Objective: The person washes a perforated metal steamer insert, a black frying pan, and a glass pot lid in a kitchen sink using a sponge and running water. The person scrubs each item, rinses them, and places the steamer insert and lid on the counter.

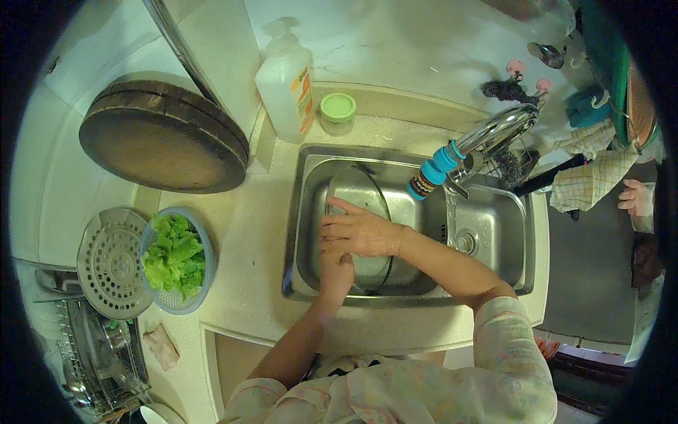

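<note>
In the larger bowl of the steel double sink [424, 301] stands a round, clear lid or dish with a dark rim line [377, 273], tilted up. My right hand [365, 233] lies across its left part, fingers spread and pointing left. My left hand [336, 273] is just below, close against the right hand, its fingertips partly hidden. Whether either hand grips the lid or dish cannot be told. A chrome faucet [495, 127] with a blue filter nozzle [431, 172] reaches over the sink from the upper right.
Left on the counter, a blue-grey basket [210, 265] holds green lettuce [175, 257] beside a perforated metal steamer plate [114, 265]. A round wooden chopping board [164, 138] leans behind. A pump bottle [288, 90] and green-lidded jar [338, 112] stand behind the sink. Another person's hand [637, 197] shows far right.
</note>
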### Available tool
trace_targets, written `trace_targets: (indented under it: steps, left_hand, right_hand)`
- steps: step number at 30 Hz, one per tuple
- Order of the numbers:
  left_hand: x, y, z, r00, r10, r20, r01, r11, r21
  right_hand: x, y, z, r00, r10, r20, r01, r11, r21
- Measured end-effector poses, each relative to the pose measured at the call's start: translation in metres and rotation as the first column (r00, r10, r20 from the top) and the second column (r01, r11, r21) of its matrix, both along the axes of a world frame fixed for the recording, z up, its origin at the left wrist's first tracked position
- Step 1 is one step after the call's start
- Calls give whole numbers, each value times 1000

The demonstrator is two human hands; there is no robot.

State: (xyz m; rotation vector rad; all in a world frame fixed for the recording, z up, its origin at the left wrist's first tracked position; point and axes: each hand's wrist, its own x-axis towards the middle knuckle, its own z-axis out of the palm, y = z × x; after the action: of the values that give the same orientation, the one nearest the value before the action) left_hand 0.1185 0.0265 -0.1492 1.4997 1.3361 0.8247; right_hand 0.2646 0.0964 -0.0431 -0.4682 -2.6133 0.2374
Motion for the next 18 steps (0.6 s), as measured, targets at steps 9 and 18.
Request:
trace_targets:
  steps: [9,18]
  left_hand:
    - [14,-16,47,898,289,332,-177,927,-330]
    - [15,-26,20,927,167,335,-101,973,-206]
  right_hand:
    - [34,70,-48,887,-453,-91,421,873,-246]
    - [51,78,-53,917,-390,-81,352,888,-295]
